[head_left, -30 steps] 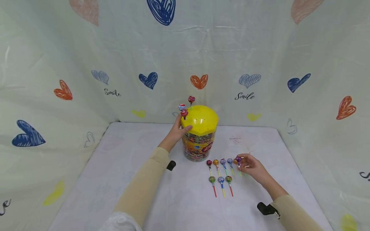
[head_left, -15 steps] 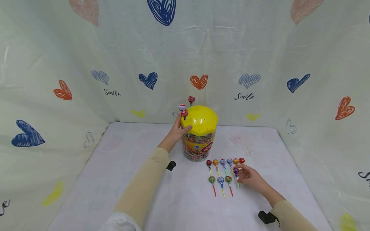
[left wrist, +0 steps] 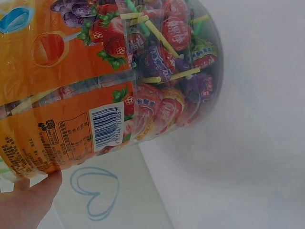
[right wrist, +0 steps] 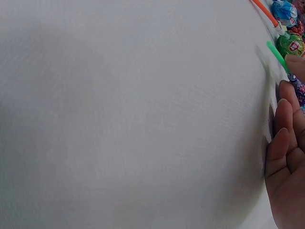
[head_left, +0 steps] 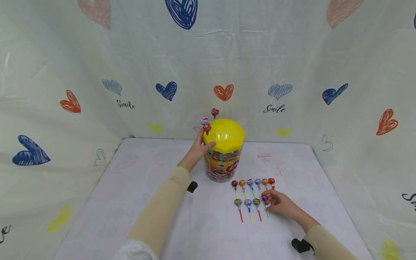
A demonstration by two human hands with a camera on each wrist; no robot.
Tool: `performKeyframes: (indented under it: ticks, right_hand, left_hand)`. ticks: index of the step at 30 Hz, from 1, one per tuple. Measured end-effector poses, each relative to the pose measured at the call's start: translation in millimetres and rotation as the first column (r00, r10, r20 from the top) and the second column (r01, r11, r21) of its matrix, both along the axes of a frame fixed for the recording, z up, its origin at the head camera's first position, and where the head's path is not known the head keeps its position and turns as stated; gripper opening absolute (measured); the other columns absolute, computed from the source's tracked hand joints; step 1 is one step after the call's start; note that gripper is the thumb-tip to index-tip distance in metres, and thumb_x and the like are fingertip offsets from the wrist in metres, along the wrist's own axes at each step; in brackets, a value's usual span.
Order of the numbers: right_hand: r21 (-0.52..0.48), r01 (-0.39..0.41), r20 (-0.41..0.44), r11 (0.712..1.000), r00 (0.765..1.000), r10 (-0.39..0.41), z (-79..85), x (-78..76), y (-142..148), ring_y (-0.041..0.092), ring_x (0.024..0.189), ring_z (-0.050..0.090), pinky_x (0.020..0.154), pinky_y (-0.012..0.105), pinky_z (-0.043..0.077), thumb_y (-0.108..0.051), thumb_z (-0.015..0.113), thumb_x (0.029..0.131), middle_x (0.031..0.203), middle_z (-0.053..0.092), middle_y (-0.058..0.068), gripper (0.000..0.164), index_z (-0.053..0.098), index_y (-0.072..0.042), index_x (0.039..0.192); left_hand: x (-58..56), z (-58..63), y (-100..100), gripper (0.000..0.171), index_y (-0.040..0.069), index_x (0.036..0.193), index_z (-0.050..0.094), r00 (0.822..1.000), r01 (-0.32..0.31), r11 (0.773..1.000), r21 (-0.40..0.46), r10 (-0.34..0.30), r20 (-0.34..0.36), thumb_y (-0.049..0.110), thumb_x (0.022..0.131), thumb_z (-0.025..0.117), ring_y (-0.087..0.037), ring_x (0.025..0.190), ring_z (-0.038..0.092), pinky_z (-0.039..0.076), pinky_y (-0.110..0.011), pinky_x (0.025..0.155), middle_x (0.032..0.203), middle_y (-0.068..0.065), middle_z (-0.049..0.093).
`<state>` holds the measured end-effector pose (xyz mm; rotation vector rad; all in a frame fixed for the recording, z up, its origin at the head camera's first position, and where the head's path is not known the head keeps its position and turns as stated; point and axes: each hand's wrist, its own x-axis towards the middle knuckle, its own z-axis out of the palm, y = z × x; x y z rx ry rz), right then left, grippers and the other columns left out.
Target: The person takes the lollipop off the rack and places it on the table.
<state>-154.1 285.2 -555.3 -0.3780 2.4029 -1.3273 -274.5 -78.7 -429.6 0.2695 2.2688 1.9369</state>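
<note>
A purple-wrapped lollipop [head_left: 264, 198] with a green stick was at the right end of the nearer row on the worktop [head_left: 208, 224], just beside a green-wrapped lollipop [head_left: 256, 202] with a red stick. The right hand [head_left: 282, 206] pinched it between thumb and fingers, the other fingers bent beside it; whether its stick touched the surface could not be told. Further left in that row lay a blue-wrapped lollipop [head_left: 248, 202] with a yellow stick and another green-wrapped one [head_left: 238, 202] with a red stick. Behind them ran a second row of six: dark red [head_left: 234, 183], orange [head_left: 242, 183], two bluish [head_left: 250, 182], orange again [head_left: 265, 181] and red [head_left: 271, 181].

Beyond the rows, the clear candy jar [head_left: 223, 164] stood upright, packed with wrapped lollipops behind an orange-and-yellow label. The left hand [head_left: 196, 151] gripped its upper left side, thumb set apart from the fingers and lying against the yellow lid [head_left: 225, 135], which was dotted with small holes. Three lollipops [head_left: 215, 112] stood at the lid's left side, heads up. A pale curtain [head_left: 208, 54] printed with hearts and "Smile" hung behind the worktop.
</note>
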Motion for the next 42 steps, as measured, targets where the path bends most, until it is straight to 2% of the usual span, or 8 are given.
performKeyframes:
  ticks: [7,12,15,22,28,33,40,42]
  right_hand:
    - [0.045,0.001,-0.015,0.999,1.000,-0.001,-1.1,2.2,-5,0.014,0.068,0.045,0.056,0.024,0.041,-0.004,0.079,0.079,0.089,0.055,0.006,0.051,0.057,0.000,0.125]
    - [0.033,0.004,-0.007,0.999,1.000,-0.004,-0.4,2.2,-5,0.015,0.068,0.044,0.056,0.024,0.040,-0.004,0.079,0.080,0.089,0.054,0.006,0.051,0.057,-0.001,0.126]
    - [0.021,0.001,-0.003,1.000,1.000,-0.001,-0.4,2.5,-5,0.015,0.069,0.044,0.056,0.023,0.040,-0.003,0.078,0.080,0.089,0.053,0.006,0.051,0.056,0.000,0.126]
    - [0.011,-0.012,0.013,1.000,1.000,0.012,-1.4,2.9,-3,0.015,0.070,0.044,0.057,0.024,0.041,-0.003,0.078,0.080,0.086,0.052,0.006,0.050,0.056,0.000,0.125]
    - [0.030,-0.024,-0.003,0.999,1.000,0.024,-3.0,2.8,-1,0.013,0.070,0.045,0.058,0.024,0.042,-0.004,0.078,0.081,0.086,0.053,0.006,0.049,0.056,-0.001,0.125]
    - [0.033,-0.024,-0.007,0.999,1.000,0.024,-2.0,2.3,-1,0.013,0.069,0.045,0.057,0.024,0.041,-0.006,0.077,0.082,0.085,0.053,0.005,0.050,0.055,-0.002,0.126]
    - [0.021,-0.011,-0.002,1.000,1.000,0.011,3.3,3.2,0,0.013,0.068,0.048,0.058,0.024,0.045,-0.004,0.076,0.082,0.083,0.055,0.004,0.053,0.052,0.000,0.129]
    - [0.025,0.009,-0.019,1.000,1.000,-0.009,7.8,3.9,1,0.013,0.069,0.048,0.058,0.024,0.045,-0.002,0.076,0.081,0.083,0.055,0.004,0.053,0.052,0.001,0.129]
  left_hand:
    - [2.2,1.1,0,0.119,0.033,0.156,0.012,1.000,-0.002,1.000,-0.007,0.002,0.000,0.079,0.061,0.067,-0.030,0.147,0.009,0.013,-0.061,0.113,0.162,-0.004,0.014]
    - [2.9,2.4,-1,0.124,0.032,0.156,0.011,1.000,0.009,1.000,0.007,-0.009,-0.003,0.082,0.057,0.065,-0.031,0.147,0.009,0.012,-0.062,0.113,0.162,-0.005,0.014]
    - [3.2,2.7,-1,0.122,0.032,0.156,0.011,1.000,0.011,1.000,0.011,-0.011,-0.005,0.081,0.059,0.065,-0.031,0.147,0.008,0.012,-0.062,0.113,0.162,-0.005,0.014]
    - [3.4,3.4,-1,0.096,0.033,0.156,0.012,1.000,0.004,1.000,0.005,-0.004,0.010,0.059,0.083,0.068,-0.031,0.147,0.009,0.012,-0.061,0.113,0.162,-0.004,0.015]
    - [2.8,3.0,-1,0.088,0.035,0.156,0.011,1.000,-0.001,1.000,-0.004,0.001,0.027,0.048,0.089,0.067,-0.031,0.147,0.009,0.013,-0.061,0.113,0.162,-0.004,0.014]
    - [3.6,3.6,-1,0.093,0.035,0.156,0.011,1.000,-0.002,1.000,-0.003,0.002,0.026,0.055,0.085,0.068,-0.031,0.147,0.008,0.012,-0.061,0.113,0.162,-0.004,0.014]
    - [4.0,2.8,-1,0.119,0.037,0.156,0.010,1.000,0.007,1.000,0.014,-0.008,0.028,0.079,0.060,0.067,-0.031,0.147,0.007,0.012,-0.062,0.113,0.162,-0.005,0.014]
    - [3.5,2.2,-1,0.119,0.036,0.156,0.011,1.000,0.009,1.000,0.018,-0.009,0.023,0.079,0.060,0.068,-0.031,0.147,0.008,0.013,-0.062,0.113,0.162,-0.005,0.014]
